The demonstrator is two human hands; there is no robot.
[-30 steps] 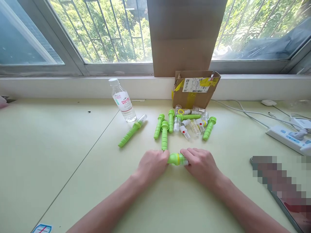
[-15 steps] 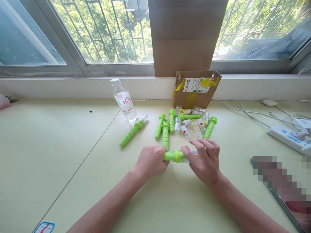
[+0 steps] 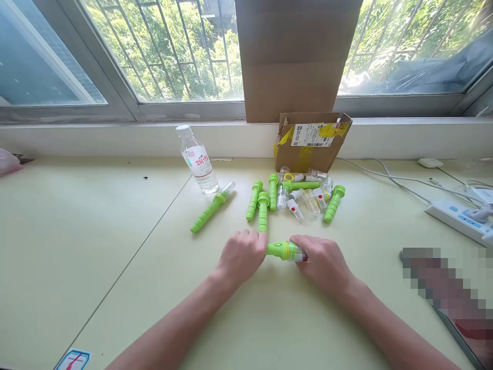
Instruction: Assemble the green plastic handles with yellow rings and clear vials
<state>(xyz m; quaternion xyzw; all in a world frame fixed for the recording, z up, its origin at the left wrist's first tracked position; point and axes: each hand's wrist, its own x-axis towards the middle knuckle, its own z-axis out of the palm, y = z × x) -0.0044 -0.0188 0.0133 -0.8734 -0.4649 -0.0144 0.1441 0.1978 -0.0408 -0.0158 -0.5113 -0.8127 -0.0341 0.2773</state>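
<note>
My left hand (image 3: 244,254) is closed around the narrow end of a green plastic watering spike (image 3: 278,250), held level above the table. A yellow ring sits where the spike meets a clear ribbed plastic cap (image 3: 295,252). Around the cap's far end my right hand (image 3: 325,259) is wrapped, hiding part of it. Just beyond my left hand lies a loose green spike (image 3: 263,210), its lower end touching or nearly touching my knuckles. Another spike (image 3: 210,213), fitted with a clear cap, lies to the left.
More green spikes (image 3: 334,204), clear caps (image 3: 310,201) and white valve pieces (image 3: 295,209) lie before a cardboard box (image 3: 308,154). A water bottle (image 3: 199,163) stands left of them. To the right are a power strip (image 3: 458,218) with cables and a blurred phone-like slab (image 3: 442,298).
My right hand has gone from raised, spread fingers to a wrapped hold on the clear cap. The spike has shifted slightly right, and my left hand still grips it.
</note>
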